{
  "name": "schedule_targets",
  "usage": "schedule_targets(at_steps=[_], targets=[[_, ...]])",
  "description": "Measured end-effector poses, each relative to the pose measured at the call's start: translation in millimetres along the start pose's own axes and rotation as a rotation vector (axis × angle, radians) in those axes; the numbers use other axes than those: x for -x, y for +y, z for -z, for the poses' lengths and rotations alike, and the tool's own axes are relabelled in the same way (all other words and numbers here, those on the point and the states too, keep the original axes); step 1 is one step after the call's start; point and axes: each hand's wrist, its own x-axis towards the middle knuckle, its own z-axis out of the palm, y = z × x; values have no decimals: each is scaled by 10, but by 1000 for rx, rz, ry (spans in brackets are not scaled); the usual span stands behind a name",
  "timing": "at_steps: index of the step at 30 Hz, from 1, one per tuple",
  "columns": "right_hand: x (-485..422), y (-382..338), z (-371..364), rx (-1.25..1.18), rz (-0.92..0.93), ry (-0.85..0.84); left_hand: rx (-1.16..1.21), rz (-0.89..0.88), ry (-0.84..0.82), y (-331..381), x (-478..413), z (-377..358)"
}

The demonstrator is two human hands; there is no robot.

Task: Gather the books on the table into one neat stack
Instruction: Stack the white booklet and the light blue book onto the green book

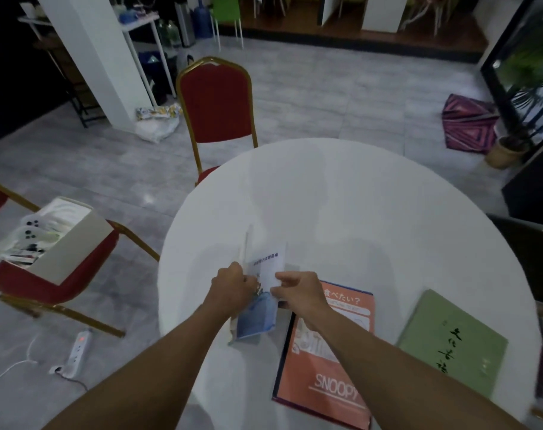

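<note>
Open box: pale cardboard box (58, 240) on the seat of the red, gold-framed chair (31, 276) at left; white game controllers and papers inside, packed near the rim.
Table: round white table (341, 193); far half bare, all books in the near half.
Left hand (233, 285): closed on the left edge of the white-and-blue paperback book (261, 293).
Right hand (298, 290): fingers pinched on the right edge of the same book, near its middle.
Held book: tilted, far end raised above the tabletop, near end low by the table's left edge; white upper cover with small dark print, blue picture on the lower part; blurred, title unreadable.
Orange book: flat salmon-orange book (329, 358) with dark border, "SNOOPY" in white at the near end; just right of the held book, partly under the right forearm, near corner close to the table edge.
Green book: flat sage-green book (453, 342) with black brush lettering; right of the orange one, apart from it, close to the right rim.
Floor: white power strip (76, 352) and cable below the left rim.
Far side: second red chair (217, 103) tucked against the table.
</note>
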Motion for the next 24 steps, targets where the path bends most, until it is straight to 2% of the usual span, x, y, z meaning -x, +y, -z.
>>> schedule_targets(at_steps=[5,11,15,21,24], targets=[[95,-45,354,103,59,158,-20,-74,176,121,54,66],[234,-157,958,259,148,324,-20,-194,228,580,188,31],[382,-161,1465,296,135,488,82,-215,157,981,305,-88],[729,111,2267,226,93,693,172,-457,11,1527,557,-541],[928,305,2636,210,66,807,175,-482,-57,1772,683,-858]])
